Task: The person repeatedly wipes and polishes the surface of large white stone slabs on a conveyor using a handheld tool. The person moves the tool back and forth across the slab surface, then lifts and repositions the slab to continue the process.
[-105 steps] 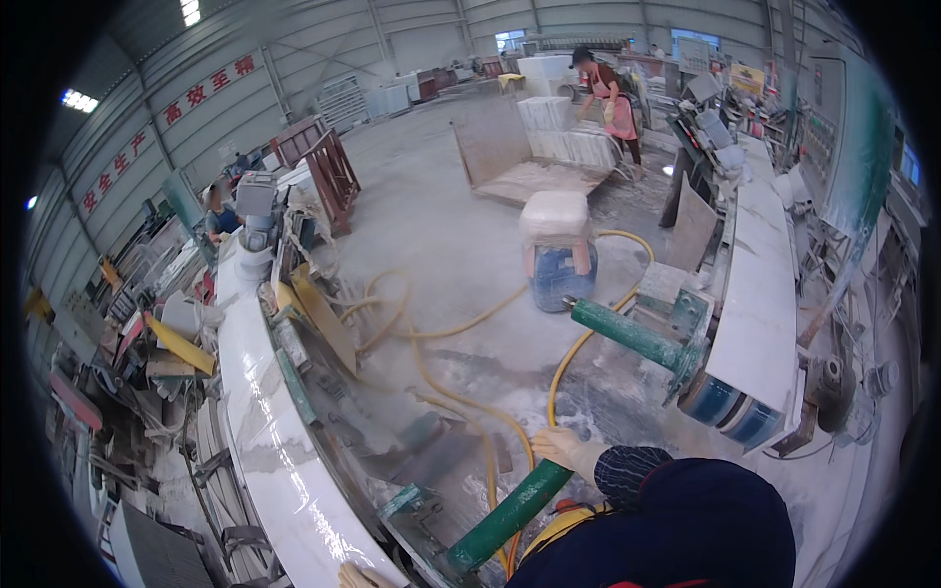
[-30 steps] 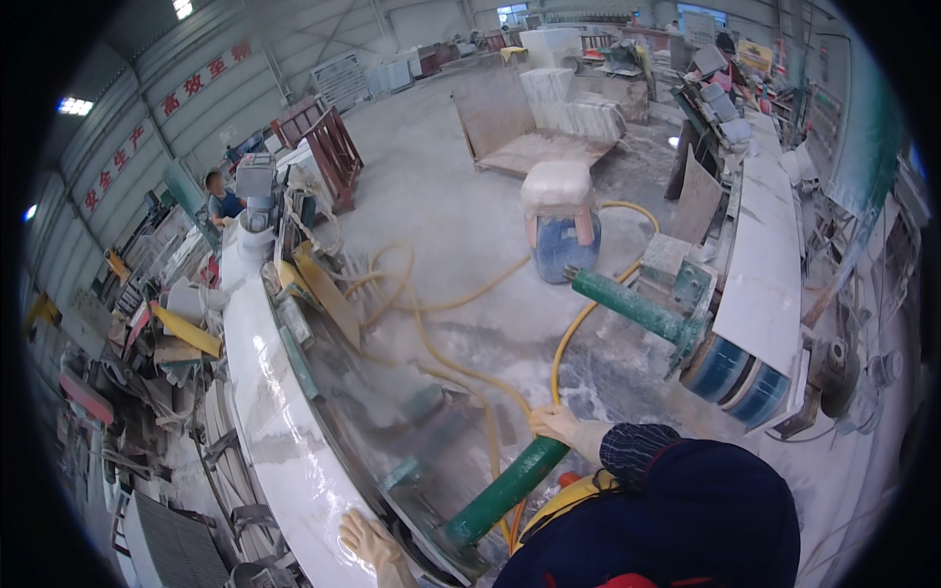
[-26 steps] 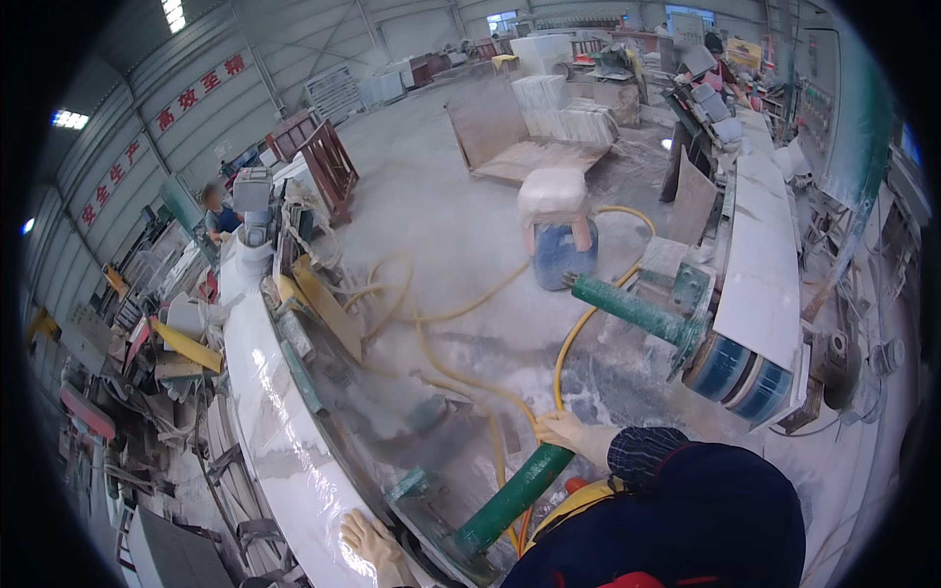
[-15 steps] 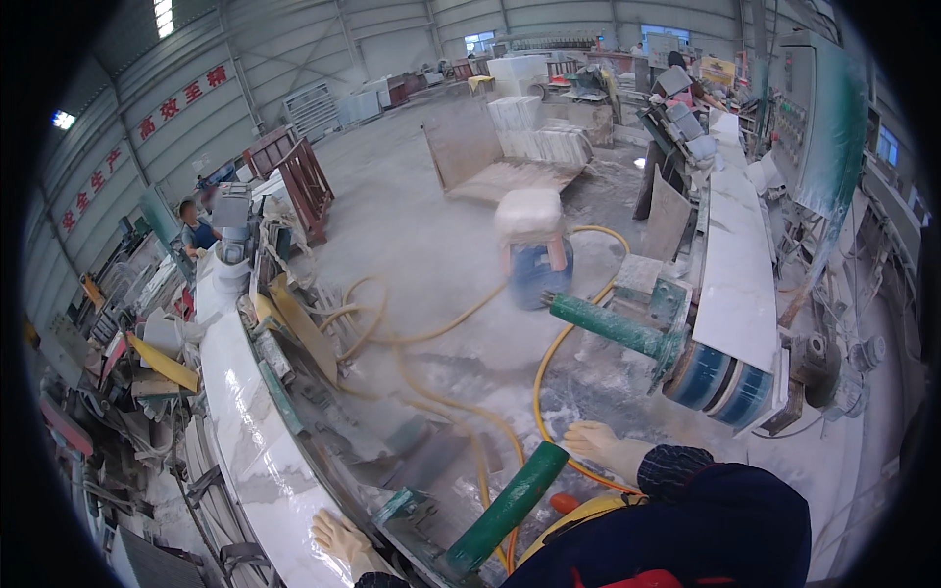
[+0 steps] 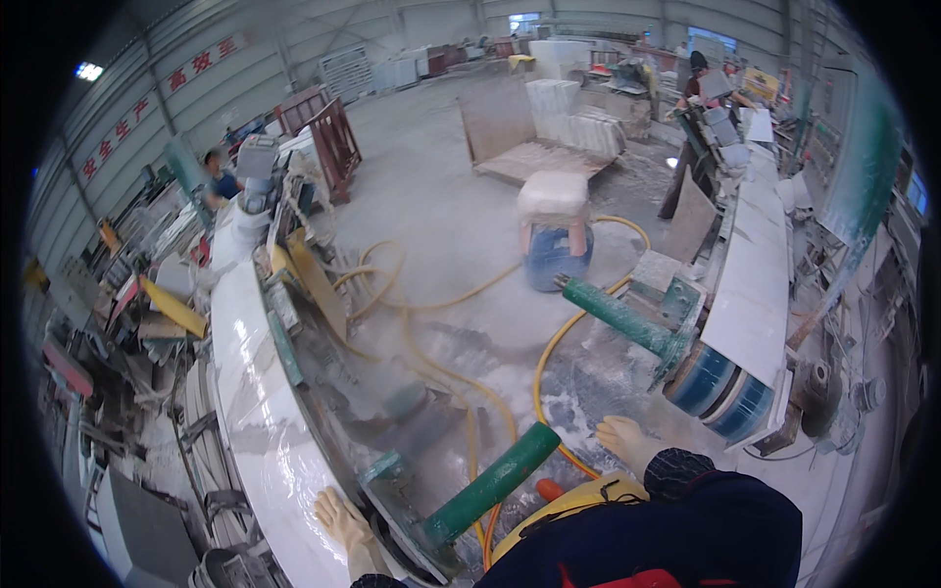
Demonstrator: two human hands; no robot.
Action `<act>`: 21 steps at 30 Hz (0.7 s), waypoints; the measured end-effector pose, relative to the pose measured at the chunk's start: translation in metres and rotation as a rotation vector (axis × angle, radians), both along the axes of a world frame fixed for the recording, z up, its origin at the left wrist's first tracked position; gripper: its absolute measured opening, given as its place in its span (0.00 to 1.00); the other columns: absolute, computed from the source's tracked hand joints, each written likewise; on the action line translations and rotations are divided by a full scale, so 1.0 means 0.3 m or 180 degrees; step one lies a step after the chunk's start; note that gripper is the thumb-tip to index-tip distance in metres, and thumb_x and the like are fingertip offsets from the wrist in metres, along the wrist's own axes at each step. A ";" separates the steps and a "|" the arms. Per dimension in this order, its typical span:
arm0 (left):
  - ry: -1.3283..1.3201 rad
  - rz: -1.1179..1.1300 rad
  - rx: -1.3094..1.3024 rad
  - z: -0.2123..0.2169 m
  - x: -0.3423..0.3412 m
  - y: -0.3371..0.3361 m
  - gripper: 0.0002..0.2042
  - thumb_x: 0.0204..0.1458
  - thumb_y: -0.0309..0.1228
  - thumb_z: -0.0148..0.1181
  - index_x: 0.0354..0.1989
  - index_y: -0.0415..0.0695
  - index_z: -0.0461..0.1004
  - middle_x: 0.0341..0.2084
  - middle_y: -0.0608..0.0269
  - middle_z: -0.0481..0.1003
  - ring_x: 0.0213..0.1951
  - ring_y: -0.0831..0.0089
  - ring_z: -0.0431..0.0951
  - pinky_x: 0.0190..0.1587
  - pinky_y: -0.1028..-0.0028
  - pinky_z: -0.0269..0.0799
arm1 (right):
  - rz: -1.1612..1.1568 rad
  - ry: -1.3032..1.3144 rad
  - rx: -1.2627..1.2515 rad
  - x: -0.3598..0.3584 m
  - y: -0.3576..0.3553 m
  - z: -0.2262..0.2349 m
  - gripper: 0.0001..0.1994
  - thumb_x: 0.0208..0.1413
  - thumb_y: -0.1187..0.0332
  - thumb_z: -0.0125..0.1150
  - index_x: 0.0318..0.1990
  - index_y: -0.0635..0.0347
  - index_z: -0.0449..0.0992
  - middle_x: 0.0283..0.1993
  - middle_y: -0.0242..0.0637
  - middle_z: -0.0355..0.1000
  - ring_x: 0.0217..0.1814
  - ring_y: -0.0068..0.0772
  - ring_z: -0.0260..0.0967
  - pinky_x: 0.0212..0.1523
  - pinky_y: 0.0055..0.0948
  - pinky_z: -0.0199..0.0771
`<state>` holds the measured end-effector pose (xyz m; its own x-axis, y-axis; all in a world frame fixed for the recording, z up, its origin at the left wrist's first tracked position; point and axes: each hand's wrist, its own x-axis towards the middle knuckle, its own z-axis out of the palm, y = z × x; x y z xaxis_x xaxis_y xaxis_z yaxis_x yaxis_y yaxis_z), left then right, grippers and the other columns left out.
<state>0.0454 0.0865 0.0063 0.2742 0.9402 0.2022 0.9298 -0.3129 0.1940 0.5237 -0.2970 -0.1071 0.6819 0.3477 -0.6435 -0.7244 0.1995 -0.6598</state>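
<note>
My left hand (image 5: 343, 519), in a cream rubber glove, lies at the right edge of the long white stone slab (image 5: 270, 441), fingers stretched out and nothing in them. My right hand (image 5: 625, 441), gloved the same way, hangs in the air before my body, its fingers loosely bent and no object visible in it. Between the two hands a green metal cylinder (image 5: 495, 485) slants up from a green bracket. Beyond the right hand stands the end of another slab line (image 5: 750, 314) with a blue roller (image 5: 735, 402) under it.
Yellow hoses (image 5: 539, 377) loop over the wet floor. A stool (image 5: 554, 201) and a blue drum (image 5: 556, 265) stand ahead, with a pallet of stone slabs (image 5: 578, 122) behind. Another green cylinder (image 5: 618, 314) juts from the right line. A person (image 5: 221, 181) stands far left, another (image 5: 698, 73) far right.
My view has turned slightly left and down. The right hand has moved a little right, away from the green cylinder, its fingers slightly more bent. The left hand stays at the slab's edge.
</note>
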 end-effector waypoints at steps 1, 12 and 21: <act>-0.0155 -0.0063 -0.0006 0.003 -0.012 -0.050 0.24 0.66 0.35 0.41 0.69 0.42 0.58 0.68 0.40 0.57 0.71 0.44 0.50 0.73 0.53 0.38 | -0.0002 0.0087 0.0101 -0.002 0.027 -0.014 0.10 0.58 0.72 0.62 0.46 0.62 0.73 0.42 0.49 0.75 0.39 0.47 0.75 0.37 0.44 0.77; -0.0414 0.0140 0.0229 0.059 -0.270 -0.508 0.27 0.55 0.35 0.55 0.64 0.37 0.63 0.62 0.40 0.64 0.65 0.40 0.59 0.70 0.51 0.48 | 0.0416 -0.0229 0.0384 0.114 0.323 0.047 0.15 0.63 0.64 0.56 0.52 0.63 0.72 0.54 0.45 0.73 0.50 0.41 0.73 0.54 0.40 0.72; 0.0229 0.1707 0.0769 0.011 -0.618 -0.346 0.23 0.54 0.36 0.53 0.56 0.39 0.68 0.50 0.45 0.72 0.53 0.50 0.69 0.58 0.53 0.60 | 0.0705 -0.0100 0.0060 0.088 0.344 0.125 0.25 0.63 0.60 0.56 0.65 0.56 0.65 0.67 0.44 0.64 0.67 0.47 0.63 0.67 0.42 0.64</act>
<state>-0.1399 -0.0172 0.0096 -0.2057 0.8809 0.4262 0.9784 0.1770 0.1063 0.5500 -0.1939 -0.0697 0.6073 0.5030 -0.6150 -0.7310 0.0505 -0.6805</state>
